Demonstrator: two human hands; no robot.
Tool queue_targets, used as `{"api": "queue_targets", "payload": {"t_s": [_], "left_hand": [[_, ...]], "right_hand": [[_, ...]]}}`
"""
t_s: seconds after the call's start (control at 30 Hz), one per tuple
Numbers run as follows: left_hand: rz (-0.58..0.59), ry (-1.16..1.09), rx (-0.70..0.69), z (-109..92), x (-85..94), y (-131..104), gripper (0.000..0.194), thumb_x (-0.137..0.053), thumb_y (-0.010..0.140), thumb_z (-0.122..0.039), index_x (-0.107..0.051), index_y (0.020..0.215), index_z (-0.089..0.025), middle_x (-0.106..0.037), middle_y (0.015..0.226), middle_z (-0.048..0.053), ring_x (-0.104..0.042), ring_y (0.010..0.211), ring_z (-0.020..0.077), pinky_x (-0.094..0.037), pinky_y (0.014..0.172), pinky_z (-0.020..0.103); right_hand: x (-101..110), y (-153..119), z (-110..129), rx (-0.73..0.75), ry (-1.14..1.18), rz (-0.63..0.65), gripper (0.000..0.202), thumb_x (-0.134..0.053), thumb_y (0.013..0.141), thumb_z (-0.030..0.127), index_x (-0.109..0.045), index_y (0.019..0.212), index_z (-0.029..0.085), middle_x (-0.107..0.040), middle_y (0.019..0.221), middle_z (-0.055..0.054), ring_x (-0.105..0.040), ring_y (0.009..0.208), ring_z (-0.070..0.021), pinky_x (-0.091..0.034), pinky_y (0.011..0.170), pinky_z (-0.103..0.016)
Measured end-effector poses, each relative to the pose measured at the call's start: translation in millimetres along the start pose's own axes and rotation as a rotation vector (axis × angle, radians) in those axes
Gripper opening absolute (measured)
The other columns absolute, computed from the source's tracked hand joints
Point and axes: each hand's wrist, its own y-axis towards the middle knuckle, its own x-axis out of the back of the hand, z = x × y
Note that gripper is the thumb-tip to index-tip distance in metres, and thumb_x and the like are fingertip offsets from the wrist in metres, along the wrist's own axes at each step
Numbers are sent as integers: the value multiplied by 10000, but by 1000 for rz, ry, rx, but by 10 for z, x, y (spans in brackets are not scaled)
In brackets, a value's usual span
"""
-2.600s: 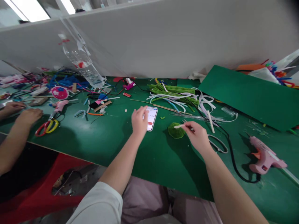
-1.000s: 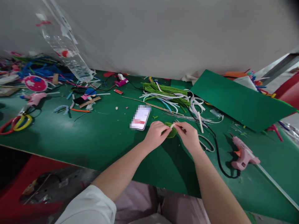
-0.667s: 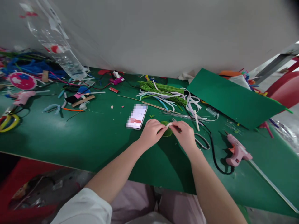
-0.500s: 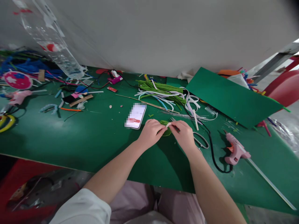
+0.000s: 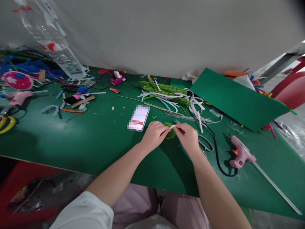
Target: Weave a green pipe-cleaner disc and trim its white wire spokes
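Observation:
Between my fingertips is a short white strip [image 5: 172, 126], perhaps a piece of pipe cleaner. My left hand [image 5: 154, 135] pinches its left end and my right hand [image 5: 187, 136] pinches the other. Just beneath the strip a green rounded piece [image 5: 170, 134] shows, partly hidden by my fingers; I cannot tell whether it touches my hands. Grey-handled scissors [image 5: 206, 143] lie by my right hand, their blade tips showing beyond my fingers. A phone [image 5: 140, 117] with a lit screen lies left of my hands.
Green and white pipe cleaners [image 5: 166, 92] are heaped behind my hands. A pink glue gun [image 5: 241, 152] with a long glue stick lies at the right, its black cord [image 5: 216, 159] curving beside the scissors. A large plastic bottle [image 5: 57, 47] and a green board [image 5: 238, 98] stand farther back.
The white strip looks slightly straighter between my fingertips. Both hands stay in nearly the same place, and the things on the table have not moved.

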Motion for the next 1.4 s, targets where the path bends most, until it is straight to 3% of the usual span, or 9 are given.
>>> {"api": "queue_targets", "payload": {"t_s": [0.17, 0.4, 0.67, 0.8, 1.07, 1.23, 1.4], "left_hand": [[13, 7, 5, 29, 24, 2, 259, -401, 878, -288, -630, 833, -176, -647, 781, 39, -534, 789, 166, -394, 745, 330], [15, 38, 46, 33, 39, 9, 260, -392, 882, -292, -621, 849, -174, -628, 805, 42, -508, 826, 175, -381, 754, 337], [-23, 30, 52, 32, 37, 10, 235, -419, 870, -293, -624, 837, -182, -631, 795, 41, -516, 840, 175, -383, 772, 338], [-51, 18, 67, 31, 25, 8, 239, -416, 870, -300, -628, 871, -189, -636, 821, 47, -524, 844, 176, -390, 761, 342], [9, -73, 13, -8, -32, -1, 201, -443, 857, -273, -611, 808, -174, -632, 790, 44, -527, 842, 171, -404, 768, 338], [58, -85, 12, -33, -24, -4, 222, -414, 866, -255, -597, 765, -180, -620, 772, 42, -531, 837, 169, -407, 767, 337], [-39, -95, 74, -21, 24, 5, 220, -390, 876, -264, -580, 808, -178, -611, 778, 45, -526, 815, 167, -416, 758, 327]], "right_hand": [[17, 18, -15, -13, 115, 43, 194, -531, 815, 330, -643, 921, 214, -645, 853, -50, -588, 733, -170, -488, 613, -278], [22, 23, -58, 66, -54, 95, 127, -530, 810, 253, -644, 804, 197, -631, 734, -47, -574, 727, -193, -471, 637, -308], [12, 34, -64, 36, -46, 153, 81, -553, 783, 237, -607, 730, 208, -608, 728, -37, -555, 720, -194, -449, 632, -311], [38, 42, -40, -50, 71, 96, 108, -556, 778, 281, -601, 712, 208, -592, 713, -27, -544, 664, -171, -441, 602, -294], [-29, 19, 68, -410, 521, 67, 233, -613, 713, 412, -583, 727, 182, -576, 673, -4, -456, 503, -103, -383, 443, -227], [-82, 3, 87, -453, 676, 71, 263, -633, 684, 428, -602, 732, 171, -565, 647, 5, -420, 462, -80, -359, 416, -214], [-22, 37, 37, -457, 612, 51, 288, -612, 695, 448, -629, 762, 168, -543, 618, 9, -416, 451, -79, -367, 400, -209]]}}
